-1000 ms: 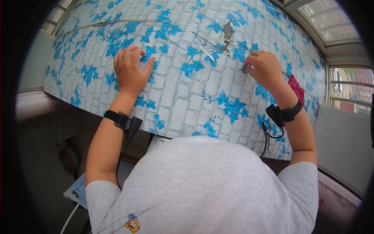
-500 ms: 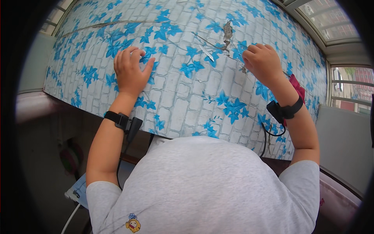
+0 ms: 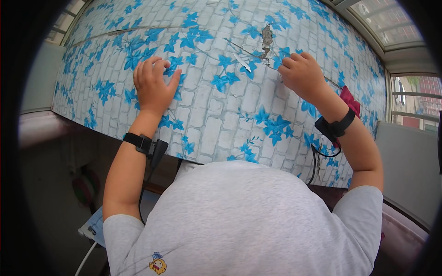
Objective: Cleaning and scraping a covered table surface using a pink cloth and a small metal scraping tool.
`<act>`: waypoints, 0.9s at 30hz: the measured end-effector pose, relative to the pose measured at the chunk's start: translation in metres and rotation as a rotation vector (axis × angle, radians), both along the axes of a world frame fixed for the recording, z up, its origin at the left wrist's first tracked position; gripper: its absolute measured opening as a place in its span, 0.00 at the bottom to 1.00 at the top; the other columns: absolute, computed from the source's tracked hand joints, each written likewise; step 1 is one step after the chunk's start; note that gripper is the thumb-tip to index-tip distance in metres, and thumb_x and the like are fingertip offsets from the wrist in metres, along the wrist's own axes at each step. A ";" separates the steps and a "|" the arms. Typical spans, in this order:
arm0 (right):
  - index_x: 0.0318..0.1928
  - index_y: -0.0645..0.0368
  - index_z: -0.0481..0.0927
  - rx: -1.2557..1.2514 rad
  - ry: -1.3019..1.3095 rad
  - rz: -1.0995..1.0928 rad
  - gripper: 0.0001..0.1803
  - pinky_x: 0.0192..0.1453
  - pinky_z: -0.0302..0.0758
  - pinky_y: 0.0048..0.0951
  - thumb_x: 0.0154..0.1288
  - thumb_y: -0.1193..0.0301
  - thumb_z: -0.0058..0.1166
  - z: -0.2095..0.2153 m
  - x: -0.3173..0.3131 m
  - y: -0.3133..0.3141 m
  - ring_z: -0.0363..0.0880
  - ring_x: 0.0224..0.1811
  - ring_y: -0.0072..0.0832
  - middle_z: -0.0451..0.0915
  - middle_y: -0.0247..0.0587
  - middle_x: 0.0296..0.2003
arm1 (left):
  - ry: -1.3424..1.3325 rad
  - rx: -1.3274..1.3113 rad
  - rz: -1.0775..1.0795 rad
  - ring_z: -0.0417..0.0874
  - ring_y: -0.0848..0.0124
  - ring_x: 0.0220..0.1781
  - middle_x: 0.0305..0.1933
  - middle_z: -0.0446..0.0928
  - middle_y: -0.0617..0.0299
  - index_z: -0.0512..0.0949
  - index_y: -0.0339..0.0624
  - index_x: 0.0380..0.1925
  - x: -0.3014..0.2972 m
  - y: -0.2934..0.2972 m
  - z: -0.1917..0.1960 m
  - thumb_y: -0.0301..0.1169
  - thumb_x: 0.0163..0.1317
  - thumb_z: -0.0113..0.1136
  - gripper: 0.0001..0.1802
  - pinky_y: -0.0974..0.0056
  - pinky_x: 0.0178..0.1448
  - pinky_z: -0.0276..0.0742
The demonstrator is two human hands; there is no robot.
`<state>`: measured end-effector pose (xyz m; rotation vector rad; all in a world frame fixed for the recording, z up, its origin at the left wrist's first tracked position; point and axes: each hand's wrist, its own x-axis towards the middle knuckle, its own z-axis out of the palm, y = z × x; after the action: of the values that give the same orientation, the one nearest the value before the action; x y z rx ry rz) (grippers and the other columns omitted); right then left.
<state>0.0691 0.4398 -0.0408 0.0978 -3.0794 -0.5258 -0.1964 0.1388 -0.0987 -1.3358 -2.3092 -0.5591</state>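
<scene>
On the left side of a table, my left hand (image 3: 153,83) lies over the brick-patterned covering (image 3: 214,138). Its fingers are spread and slightly bent, and nothing is in them. My right hand (image 3: 301,76) is closed at the right, the fingers curled in and their tips turned down; whatever they may pinch is hidden. Just left of it, a thin white strip (image 3: 242,62) rests on the blue-leaf print. A torn grey patch (image 3: 267,39) in the covering lies beyond that hand, with a thin crack running toward the fingers.
A dark red cloth (image 3: 350,102) shows behind my right forearm. A black cable (image 3: 315,161) hangs from the right wristband (image 3: 338,126). Another black band (image 3: 143,142) sits on my left wrist. Barred windows (image 3: 416,101) border the table's right side. A blue seat (image 3: 94,225) stands below left.
My right hand has shifted a little left and toward me, staying closed. My left hand has barely moved.
</scene>
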 end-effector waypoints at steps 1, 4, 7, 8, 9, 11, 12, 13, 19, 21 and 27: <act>0.36 0.49 0.84 0.000 0.001 0.004 0.06 0.52 0.72 0.31 0.58 0.71 0.68 0.001 -0.001 0.000 0.79 0.44 0.27 0.80 0.28 0.36 | 0.002 -0.002 0.000 0.75 0.54 0.62 0.55 0.78 0.59 0.80 0.49 0.41 0.000 -0.001 0.000 0.44 0.63 0.70 0.15 0.45 0.74 0.60; 0.36 0.49 0.84 -0.047 0.096 -0.079 0.06 0.50 0.73 0.33 0.58 0.70 0.67 0.005 0.002 0.003 0.80 0.43 0.28 0.81 0.29 0.34 | -0.029 0.008 -0.006 0.75 0.54 0.63 0.56 0.78 0.59 0.80 0.48 0.41 0.001 0.000 0.002 0.44 0.63 0.70 0.15 0.45 0.75 0.60; 0.35 0.50 0.83 -0.111 0.134 -0.096 0.05 0.50 0.74 0.34 0.58 0.69 0.67 0.008 0.005 0.005 0.81 0.42 0.29 0.81 0.29 0.33 | -0.024 -0.004 -0.002 0.75 0.54 0.63 0.56 0.78 0.59 0.79 0.48 0.41 -0.001 0.000 0.001 0.44 0.63 0.69 0.15 0.45 0.75 0.60; 0.34 0.50 0.83 -0.166 0.144 -0.071 0.05 0.50 0.74 0.34 0.59 0.69 0.67 0.008 0.005 0.001 0.81 0.42 0.29 0.81 0.29 0.34 | -0.022 0.000 -0.005 0.75 0.54 0.63 0.56 0.78 0.59 0.79 0.48 0.41 -0.001 -0.001 0.001 0.44 0.63 0.69 0.15 0.45 0.75 0.60; 0.34 0.50 0.82 -0.220 0.155 -0.046 0.05 0.50 0.74 0.34 0.59 0.69 0.66 0.007 0.005 -0.003 0.81 0.42 0.30 0.81 0.29 0.34 | -0.019 -0.005 -0.006 0.75 0.54 0.63 0.56 0.78 0.59 0.79 0.48 0.42 -0.001 -0.002 0.001 0.44 0.63 0.69 0.15 0.45 0.75 0.60; 0.34 0.51 0.83 -0.178 0.096 -0.079 0.04 0.50 0.74 0.35 0.60 0.69 0.65 0.003 0.003 -0.006 0.81 0.42 0.30 0.81 0.30 0.34 | -0.013 -0.002 -0.011 0.75 0.55 0.62 0.56 0.78 0.58 0.79 0.48 0.42 0.000 -0.002 0.001 0.44 0.63 0.69 0.15 0.45 0.75 0.60; 0.34 0.51 0.83 -0.142 0.033 -0.109 0.04 0.50 0.74 0.35 0.61 0.69 0.65 0.002 0.002 -0.007 0.81 0.42 0.31 0.82 0.30 0.34 | -0.021 0.003 -0.023 0.75 0.55 0.62 0.55 0.78 0.58 0.79 0.48 0.42 0.000 -0.001 0.001 0.44 0.63 0.69 0.16 0.45 0.75 0.60; 0.34 0.51 0.83 -0.137 0.034 -0.111 0.04 0.50 0.74 0.35 0.61 0.69 0.65 0.002 0.001 -0.007 0.81 0.42 0.31 0.82 0.30 0.34 | -0.030 0.007 -0.034 0.75 0.55 0.62 0.55 0.78 0.58 0.79 0.48 0.42 0.000 -0.001 0.001 0.44 0.63 0.70 0.16 0.45 0.75 0.60; 0.33 0.52 0.82 -0.192 0.081 -0.259 0.03 0.49 0.75 0.36 0.61 0.70 0.63 0.010 -0.004 -0.006 0.82 0.43 0.32 0.81 0.32 0.33 | -0.066 0.038 -0.052 0.74 0.55 0.64 0.56 0.77 0.58 0.79 0.48 0.43 0.000 -0.002 0.001 0.45 0.63 0.70 0.17 0.44 0.77 0.58; 0.32 0.52 0.82 -0.222 0.049 -0.215 0.02 0.47 0.75 0.38 0.62 0.70 0.62 0.007 -0.004 -0.016 0.83 0.41 0.34 0.82 0.32 0.32 | -0.078 0.058 -0.057 0.74 0.54 0.64 0.57 0.76 0.58 0.78 0.48 0.44 -0.002 -0.003 0.000 0.46 0.62 0.70 0.18 0.43 0.77 0.58; 0.34 0.51 0.84 -0.056 0.213 -0.382 0.02 0.46 0.77 0.39 0.63 0.69 0.63 0.013 -0.005 -0.011 0.84 0.40 0.35 0.84 0.33 0.33 | -0.129 0.089 -0.077 0.71 0.55 0.67 0.59 0.74 0.57 0.78 0.49 0.46 -0.004 -0.003 -0.004 0.46 0.62 0.71 0.20 0.42 0.79 0.56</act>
<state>0.0642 0.4287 -0.0282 -0.5202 -2.9029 -0.4232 -0.2005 0.1360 -0.1022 -1.3878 -2.3122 -0.7850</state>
